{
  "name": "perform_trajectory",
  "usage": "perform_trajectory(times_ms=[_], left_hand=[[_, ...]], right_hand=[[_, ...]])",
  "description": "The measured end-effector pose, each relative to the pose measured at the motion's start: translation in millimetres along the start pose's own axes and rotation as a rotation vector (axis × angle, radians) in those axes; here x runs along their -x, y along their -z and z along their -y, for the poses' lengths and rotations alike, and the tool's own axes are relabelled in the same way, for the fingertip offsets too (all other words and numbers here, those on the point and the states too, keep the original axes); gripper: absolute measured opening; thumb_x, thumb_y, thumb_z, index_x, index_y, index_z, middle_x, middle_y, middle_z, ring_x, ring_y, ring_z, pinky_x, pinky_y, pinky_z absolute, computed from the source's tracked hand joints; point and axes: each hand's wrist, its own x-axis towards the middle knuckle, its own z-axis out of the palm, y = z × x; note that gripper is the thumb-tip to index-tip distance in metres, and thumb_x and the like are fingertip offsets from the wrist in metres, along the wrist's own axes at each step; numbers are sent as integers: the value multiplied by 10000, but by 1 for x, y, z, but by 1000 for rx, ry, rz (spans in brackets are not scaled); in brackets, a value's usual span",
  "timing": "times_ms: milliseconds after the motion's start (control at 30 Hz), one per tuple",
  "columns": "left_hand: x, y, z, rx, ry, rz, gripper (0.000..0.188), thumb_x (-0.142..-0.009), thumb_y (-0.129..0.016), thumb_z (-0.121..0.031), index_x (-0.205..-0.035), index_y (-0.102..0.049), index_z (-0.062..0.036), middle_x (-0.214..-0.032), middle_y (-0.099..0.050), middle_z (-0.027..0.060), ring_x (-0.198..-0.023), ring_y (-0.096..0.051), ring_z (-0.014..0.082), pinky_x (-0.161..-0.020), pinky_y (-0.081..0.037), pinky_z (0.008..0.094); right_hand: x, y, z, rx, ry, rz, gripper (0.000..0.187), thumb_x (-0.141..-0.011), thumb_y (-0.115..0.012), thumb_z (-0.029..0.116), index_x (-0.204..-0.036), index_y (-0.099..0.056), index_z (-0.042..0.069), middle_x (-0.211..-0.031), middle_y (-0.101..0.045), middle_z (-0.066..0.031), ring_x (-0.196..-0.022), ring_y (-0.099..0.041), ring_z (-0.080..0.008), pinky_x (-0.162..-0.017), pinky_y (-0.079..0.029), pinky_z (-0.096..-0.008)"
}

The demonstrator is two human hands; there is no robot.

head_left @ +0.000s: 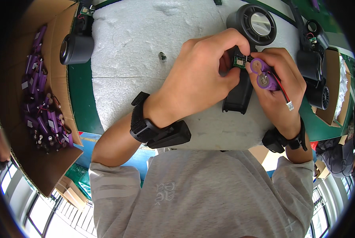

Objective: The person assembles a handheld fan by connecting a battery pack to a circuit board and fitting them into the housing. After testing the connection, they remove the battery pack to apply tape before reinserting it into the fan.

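A black handheld fan [238,24] lies in front of me, its round head away from me and its handle [238,95] toward me. My left hand [197,75] is closed, thumb and index finger pinching around a small green circuit board [239,62] at the top of the handle. My right hand [282,75] is closed on a battery pack [267,81] of two purple cells, its fingertips close to the board. From the pack hang red and black wires ending in a white connector [290,105].
At the left stands a cardboard box [56,51] with many purple battery packs [38,83]. A black fan part [76,49] lies beside it. White foam [130,47] covers the green table [84,107]. More black fans [310,65] and another box [329,103] are on the right.
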Motion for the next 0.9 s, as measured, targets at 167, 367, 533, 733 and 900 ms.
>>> perform_trajectory(times_ms=[167, 367, 533, 733, 900], left_hand=[[-4, 4, 4, 13, -157, 7, 283, -790, -664, 100, -1046, -650, -20, -912, -664, 49, -727, -612, 100, -664, -513, 225], [-6, 9, -4, -276, -210, 48, 293, -792, -681, 70, -1038, -734, -80, -877, -691, 86, -721, -634, 188, -659, -509, 258], [-7, 9, 1, -250, -292, 25, 321, -777, -693, 62, -1043, -743, -110, -868, -686, 88, -705, -631, 201, -636, -501, 270], [-6, 10, -1, -200, -164, 69, 331, -757, -716, 53, -1048, -743, -102, -961, -676, 103, -751, -646, 154, -627, -506, 250], [0, 3, -4, -236, -140, -8, 336, -757, -728, 51, -1062, -737, -90, -1003, -657, 102, -806, -655, 124, -669, -530, 231]], right_hand=[[-1, 1, -2, 9, -20, 1, 278, -686, -781, 17, -940, -668, 21, -873, -632, -102, -723, -643, -256, -617, -516, -305], [3, 8, -16, -69, -83, -33, 253, -732, -795, 50, -944, -663, 4, -840, -614, -75, -702, -632, -206, -623, -498, -283], [-4, 31, -17, -451, -371, 102, 201, -855, -736, 169, -919, -659, -5, -805, -590, -44, -714, -609, -119, -619, -472, -256], [-6, 25, -7, -886, -631, -18, 301, -959, -617, 278, -824, -627, 8, -682, -551, 2, -603, -511, -73, -553, -400, -230], [1, 38, -15, -633, -482, 326, 284, -955, -622, 219, -768, -577, 11, -618, -520, 3, -544, -429, -71, -496, -348, -258]])
